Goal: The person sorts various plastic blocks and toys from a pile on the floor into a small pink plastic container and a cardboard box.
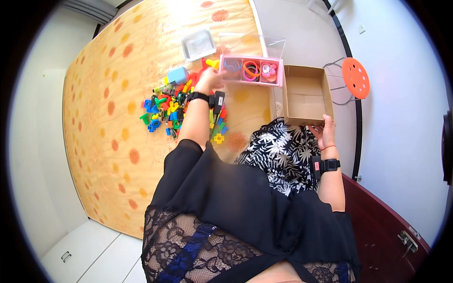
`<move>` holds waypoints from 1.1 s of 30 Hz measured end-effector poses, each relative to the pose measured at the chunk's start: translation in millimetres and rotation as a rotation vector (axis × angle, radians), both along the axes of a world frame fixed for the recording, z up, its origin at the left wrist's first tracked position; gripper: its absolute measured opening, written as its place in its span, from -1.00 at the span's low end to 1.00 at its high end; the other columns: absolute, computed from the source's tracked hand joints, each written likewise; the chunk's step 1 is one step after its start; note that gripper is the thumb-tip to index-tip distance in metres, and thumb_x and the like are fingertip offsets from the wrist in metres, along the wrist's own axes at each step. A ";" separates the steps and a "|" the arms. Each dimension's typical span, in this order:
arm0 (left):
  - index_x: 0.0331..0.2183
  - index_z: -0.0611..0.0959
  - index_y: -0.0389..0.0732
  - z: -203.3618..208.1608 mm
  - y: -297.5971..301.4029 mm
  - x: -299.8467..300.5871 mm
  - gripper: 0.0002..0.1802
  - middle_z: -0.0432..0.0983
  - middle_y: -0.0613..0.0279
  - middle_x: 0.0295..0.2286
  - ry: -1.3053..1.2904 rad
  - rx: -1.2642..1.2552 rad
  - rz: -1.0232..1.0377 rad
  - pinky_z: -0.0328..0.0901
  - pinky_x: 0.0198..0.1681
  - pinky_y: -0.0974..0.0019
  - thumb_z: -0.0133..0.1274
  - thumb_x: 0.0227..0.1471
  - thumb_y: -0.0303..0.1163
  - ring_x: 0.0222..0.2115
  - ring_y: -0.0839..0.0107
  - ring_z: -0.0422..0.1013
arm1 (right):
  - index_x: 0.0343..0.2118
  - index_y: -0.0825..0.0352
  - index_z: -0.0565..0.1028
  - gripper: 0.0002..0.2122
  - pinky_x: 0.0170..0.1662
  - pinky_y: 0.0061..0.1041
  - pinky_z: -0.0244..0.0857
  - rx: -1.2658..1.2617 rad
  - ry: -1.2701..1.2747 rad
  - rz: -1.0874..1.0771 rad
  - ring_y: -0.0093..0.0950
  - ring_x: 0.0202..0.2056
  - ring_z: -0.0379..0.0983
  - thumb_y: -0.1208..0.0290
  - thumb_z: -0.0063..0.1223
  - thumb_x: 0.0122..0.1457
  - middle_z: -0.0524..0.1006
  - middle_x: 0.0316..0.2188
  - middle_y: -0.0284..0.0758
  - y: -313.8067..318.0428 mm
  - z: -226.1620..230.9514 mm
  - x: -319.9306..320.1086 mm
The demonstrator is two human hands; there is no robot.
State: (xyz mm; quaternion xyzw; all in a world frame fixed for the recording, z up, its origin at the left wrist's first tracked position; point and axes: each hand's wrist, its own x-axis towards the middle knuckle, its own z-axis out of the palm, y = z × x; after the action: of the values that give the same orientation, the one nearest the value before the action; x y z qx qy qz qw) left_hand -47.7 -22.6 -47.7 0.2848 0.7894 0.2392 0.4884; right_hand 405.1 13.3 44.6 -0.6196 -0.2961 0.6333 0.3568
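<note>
My left hand [211,79] is beside the left end of a pink divided box [252,84] with a raised clear lid [264,45]; motion blurs its fingers. The box's compartments hold bluish bands, orange and pink rings [251,70], and a pink round trinket [268,70]. Under and around my left forearm lies a heap of colourful plastic toy blocks [172,106], with a light blue block [178,75] at its far side. My right hand [325,134] grips the near right corner of an open brown cardboard box [307,88], which has nothing visible inside.
A clear plastic tray [198,45] stands behind the blocks on the orange-patterned yellow mat [113,141]. A stool with an orange seat [355,78] is at the right by the white wall. At the lower right is a dark red panel [377,221] with a metal latch.
</note>
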 end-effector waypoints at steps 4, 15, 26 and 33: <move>-0.26 0.48 -0.31 -4.9 -25.4 19.4 -0.68 0.49 0.25 -0.41 -0.596 0.124 0.169 0.48 -0.35 0.41 0.16 0.02 -0.32 -0.43 0.40 0.52 | -0.10 0.32 0.13 -0.55 -0.15 -0.23 0.45 0.075 0.128 0.031 -0.33 -0.18 0.38 0.17 -0.02 0.07 0.26 -0.13 -0.19 17.2 -4.8 1.3; -0.31 0.40 -0.28 -4.6 36.9 85.7 -0.89 0.37 0.26 -0.40 -0.778 0.570 0.849 0.47 -0.21 0.38 -0.05 0.15 -0.46 -0.39 0.45 0.42 | 0.03 0.28 0.14 -0.55 -0.13 -0.25 0.43 0.074 0.189 0.144 -0.34 -0.13 0.37 0.26 -0.07 0.10 0.30 -0.12 -0.23 14.0 -28.8 -2.7; -0.21 0.39 -0.32 -22.5 48.3 43.4 -0.83 0.38 0.10 -0.26 -1.012 0.598 0.806 0.40 -0.09 0.23 -0.09 0.09 -0.61 -0.25 0.28 0.42 | 0.12 0.29 -0.02 -0.37 -0.06 -0.25 0.39 -0.127 0.093 0.333 -0.33 0.03 0.23 0.36 0.10 0.08 0.19 0.03 -0.17 -17.1 -39.0 -73.7; -0.21 0.59 -0.32 -3.1 -16.7 -20.8 -0.70 0.41 0.01 -0.09 0.137 0.394 0.096 0.34 -0.06 0.31 -0.06 -0.05 -0.60 -0.15 0.25 0.42 | -0.05 0.50 0.16 -0.59 -0.16 -0.34 0.48 -0.214 -0.015 0.465 -0.32 -0.08 0.35 0.49 0.01 0.08 0.27 -0.11 -0.16 -19.3 -67.5 -100.8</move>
State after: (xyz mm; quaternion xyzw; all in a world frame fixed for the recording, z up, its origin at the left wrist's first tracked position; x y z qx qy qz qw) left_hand -68.4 -39.2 -50.8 0.3522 0.7713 0.3922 0.3566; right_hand 304.3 -6.0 -22.8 -0.5738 -0.3645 0.7215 0.1316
